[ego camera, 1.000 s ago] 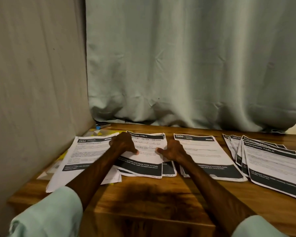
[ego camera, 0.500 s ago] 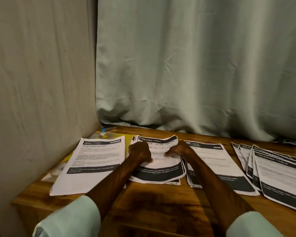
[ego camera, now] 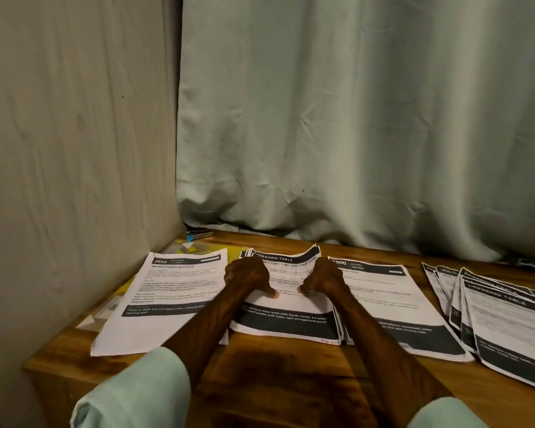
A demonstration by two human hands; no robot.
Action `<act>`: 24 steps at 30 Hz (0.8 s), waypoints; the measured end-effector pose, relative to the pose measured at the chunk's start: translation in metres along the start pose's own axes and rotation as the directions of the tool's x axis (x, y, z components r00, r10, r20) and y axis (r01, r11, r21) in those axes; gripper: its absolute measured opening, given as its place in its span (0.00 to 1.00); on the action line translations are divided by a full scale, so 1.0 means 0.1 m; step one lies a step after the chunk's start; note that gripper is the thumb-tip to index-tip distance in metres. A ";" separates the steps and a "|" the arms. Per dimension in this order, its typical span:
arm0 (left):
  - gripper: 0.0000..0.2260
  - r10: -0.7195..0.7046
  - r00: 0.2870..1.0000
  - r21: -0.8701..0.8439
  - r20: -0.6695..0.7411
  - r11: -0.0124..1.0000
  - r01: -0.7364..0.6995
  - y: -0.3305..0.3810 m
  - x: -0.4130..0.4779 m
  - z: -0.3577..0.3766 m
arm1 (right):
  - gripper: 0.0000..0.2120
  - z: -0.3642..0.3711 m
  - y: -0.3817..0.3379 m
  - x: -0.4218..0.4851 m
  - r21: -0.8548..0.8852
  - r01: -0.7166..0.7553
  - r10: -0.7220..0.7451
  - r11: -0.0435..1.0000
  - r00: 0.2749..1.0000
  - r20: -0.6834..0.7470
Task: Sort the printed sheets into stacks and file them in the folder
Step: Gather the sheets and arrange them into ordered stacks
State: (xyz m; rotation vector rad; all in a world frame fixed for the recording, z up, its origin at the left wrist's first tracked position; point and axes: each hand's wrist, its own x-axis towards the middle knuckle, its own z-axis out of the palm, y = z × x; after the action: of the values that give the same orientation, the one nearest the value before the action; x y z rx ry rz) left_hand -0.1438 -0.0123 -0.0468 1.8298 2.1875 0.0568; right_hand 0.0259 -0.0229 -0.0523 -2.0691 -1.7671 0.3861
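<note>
A middle stack of printed sheets headed "DRESSING TABLE" [ego camera: 286, 316] lies on the wooden table. My left hand [ego camera: 247, 278] grips its left side and my right hand [ego camera: 323, 278] grips its right side, thumbs on top; the far edge curls upward. Left of it lies the "2652" sheet stack [ego camera: 164, 301]. To the right lies the "3800 KITCHEN" stack [ego camera: 393, 304]. A fanned pile of sheets [ego camera: 504, 319] sits at the far right. A yellow folder [ego camera: 192, 247] shows under the left stack.
The wooden table [ego camera: 291, 372] stands in a corner, a wall on the left and a pale green curtain [ego camera: 352, 118] behind. A small blue-and-black object [ego camera: 200, 233] lies at the back by the curtain.
Both hands slid down and closer together on the middle stack, squaring it; its far edge now lifts and curls. The view shifted slightly.
</note>
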 end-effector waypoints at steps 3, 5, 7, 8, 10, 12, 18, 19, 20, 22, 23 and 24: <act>0.58 0.021 0.998 0.008 0.056 1.000 -0.022 -0.01 0.43 0.06 | 0.32 -0.01 0.03 0.01 0.002 -0.007 0.007 1.000 1.000 -0.001; 0.65 0.064 0.997 -0.038 0.051 0.997 -0.062 -0.04 0.82 0.13 | 0.31 0.01 0.04 0.01 0.002 -0.009 0.009 1.000 1.000 -0.008; 0.64 0.058 0.998 -0.118 0.034 0.992 -0.053 -0.08 0.73 0.04 | 0.32 0.02 0.04 0.00 0.004 -0.010 0.010 1.000 1.000 -0.007; 0.59 0.043 0.999 -0.175 0.015 0.984 -0.040 -0.09 0.57 -0.04 | 0.31 0.03 0.05 0.01 0.010 -0.002 0.003 1.000 1.000 -0.009; 0.44 -0.003 1.000 -0.310 0.018 0.951 0.009 -0.07 0.17 -0.23 | 0.30 0.03 0.06 0.00 0.018 0.017 -0.017 1.000 1.000 -0.010; 0.32 -0.014 0.997 -0.398 0.076 0.916 0.044 -0.06 0.06 -0.32 | 0.30 0.03 0.07 0.01 0.032 0.038 -0.038 0.999 0.999 -0.018; 0.26 -0.023 0.993 -0.493 -0.115 0.869 -0.037 0.05 0.06 -0.23 | 0.33 0.04 0.11 0.04 0.094 0.013 -0.013 0.996 1.000 -0.006; 0.25 -0.013 0.990 -0.494 -0.141 0.867 -0.059 0.07 0.04 -0.19 | 0.34 0.04 0.12 0.03 0.111 0.013 -0.012 0.994 1.000 -0.004; 0.24 0.003 0.986 -0.488 -0.169 0.869 -0.086 0.10 0.01 -0.16 | 0.34 0.04 0.13 0.03 0.127 0.012 -0.012 0.992 1.000 0.000; 0.23 0.047 0.971 -0.452 -0.233 0.879 -0.151 0.10 -0.04 -0.13 | 0.38 0.04 0.15 0.01 0.158 0.017 -0.019 0.987 1.000 0.007; 0.23 0.073 0.963 -0.453 -0.260 0.871 -0.188 0.07 -0.06 -0.12 | 0.40 0.05 0.17 0.02 0.182 0.021 -0.024 0.983 1.000 0.015; 0.22 0.109 0.951 -0.464 -0.288 0.853 -0.238 0.03 -0.07 -0.13 | 0.41 0.05 0.20 0.01 0.215 0.029 -0.034 0.976 0.999 0.019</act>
State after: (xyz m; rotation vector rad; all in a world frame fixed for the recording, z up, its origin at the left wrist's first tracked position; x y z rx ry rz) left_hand -0.1428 -0.0166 -0.0321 1.7753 1.8980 0.8546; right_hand 0.0410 -0.0240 -0.0658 -1.8906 -1.6875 0.5665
